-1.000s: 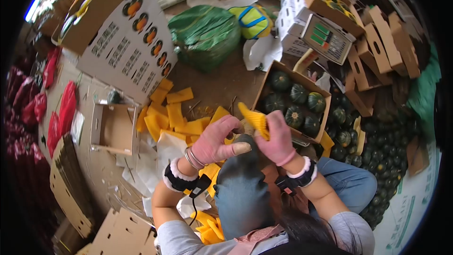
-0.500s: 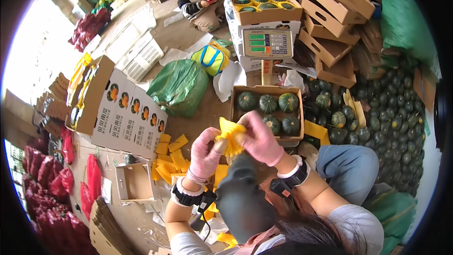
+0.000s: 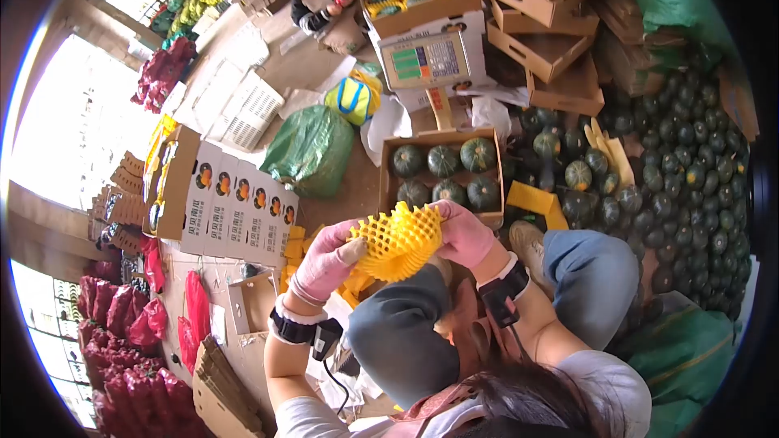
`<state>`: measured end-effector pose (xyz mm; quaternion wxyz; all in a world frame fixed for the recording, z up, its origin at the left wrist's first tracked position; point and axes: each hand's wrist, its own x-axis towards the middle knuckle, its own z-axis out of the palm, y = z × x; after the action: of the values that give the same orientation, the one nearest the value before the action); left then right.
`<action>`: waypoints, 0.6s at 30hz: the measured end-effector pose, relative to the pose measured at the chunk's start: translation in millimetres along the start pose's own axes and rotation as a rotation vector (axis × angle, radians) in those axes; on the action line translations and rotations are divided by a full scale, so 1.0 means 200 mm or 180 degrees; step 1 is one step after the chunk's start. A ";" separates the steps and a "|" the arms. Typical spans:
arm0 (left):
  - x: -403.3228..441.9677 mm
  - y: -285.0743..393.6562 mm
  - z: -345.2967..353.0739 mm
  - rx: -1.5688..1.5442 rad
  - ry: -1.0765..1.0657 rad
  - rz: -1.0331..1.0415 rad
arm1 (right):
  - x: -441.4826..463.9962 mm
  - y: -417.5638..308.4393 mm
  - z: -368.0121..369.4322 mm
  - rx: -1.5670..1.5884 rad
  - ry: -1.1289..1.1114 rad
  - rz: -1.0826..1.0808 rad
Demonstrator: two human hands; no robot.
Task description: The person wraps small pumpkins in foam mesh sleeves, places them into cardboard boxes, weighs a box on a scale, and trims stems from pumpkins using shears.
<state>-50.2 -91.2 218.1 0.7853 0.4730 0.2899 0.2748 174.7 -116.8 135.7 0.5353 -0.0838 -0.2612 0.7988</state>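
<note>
Your left hand (image 3: 323,266) and right hand (image 3: 466,235) grip opposite sides of a yellow foam net (image 3: 396,246), apparently so its mesh spreads wide.

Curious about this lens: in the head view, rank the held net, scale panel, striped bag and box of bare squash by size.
1. Box of bare squash
2. Held net and scale panel: too alike to rank, net nearer the camera
3. Striped bag
</note>
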 end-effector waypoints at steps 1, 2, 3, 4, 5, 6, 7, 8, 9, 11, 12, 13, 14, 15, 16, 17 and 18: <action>0.04 -0.02 0.02 0.0450 0.0086 0.0177 | -0.01 0.02 -0.02 0.0359 -0.0133 0.0079; 0.08 -0.04 0.04 0.0902 0.0147 0.0336 | -0.01 0.05 -0.04 0.0724 -0.0253 0.0137; 0.12 -0.04 0.04 0.0801 0.0113 0.0020 | 0.00 0.10 -0.08 0.0252 -0.0195 0.0068; 0.16 -0.08 0.01 0.1053 0.0197 0.0020 | 0.01 0.12 -0.10 -0.0029 0.0127 -0.0009; 0.20 -0.14 -0.05 0.1315 0.0266 0.0037 | 0.02 0.13 -0.12 -0.0325 0.0441 -0.0082; 0.26 -0.19 -0.11 0.1568 0.0337 0.0068 | 0.04 0.14 -0.15 -0.0635 0.0751 -0.0132; 0.33 -0.26 -0.14 0.1692 0.0401 0.0455 | 0.08 0.22 -0.23 -0.0615 0.0894 -0.0570; 0.40 -0.31 -0.18 0.2630 0.0411 0.0730 | 0.10 0.23 -0.29 -0.0617 0.0956 -0.0576; 0.47 -0.38 -0.19 0.2819 0.0440 0.1050 | 0.12 0.24 -0.35 -0.0612 0.1023 -0.0583; 0.60 -0.48 -0.26 0.3264 0.0376 0.1535 | 0.15 0.27 -0.50 -0.1173 0.1195 -0.0572; 0.66 -0.51 -0.31 0.3196 0.0194 0.1788 | 0.16 0.29 -0.57 -0.1399 0.1413 -0.0569; 0.71 -0.57 -0.35 0.2966 0.0144 0.1783 | 0.16 0.29 -0.64 -0.1653 0.1605 -0.0540; 0.74 -0.62 -0.38 0.2728 0.0139 0.1799 | 0.16 0.29 -0.70 -0.1935 0.1757 -0.0486; 0.76 -0.66 -0.41 0.2280 0.0114 0.1333 | 0.17 0.25 -0.74 -0.2662 0.1761 -0.0531; 0.77 -0.67 -0.45 0.1955 -0.0117 0.0754 | 0.17 0.22 -0.76 -0.2837 0.1588 -0.0468; 0.78 -0.70 -0.46 0.1254 -0.0341 0.0249 | 0.16 0.18 -0.76 -0.2991 0.1402 -0.0386; 0.79 -0.73 -0.47 0.0551 -0.0567 -0.0194 | 0.17 0.14 -0.77 -0.3139 0.1185 -0.0327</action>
<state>11.8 16.3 19.1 0.7722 0.5525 0.2559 0.1815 201.5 -44.5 -4.8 0.5082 -0.4532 -0.5102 0.5254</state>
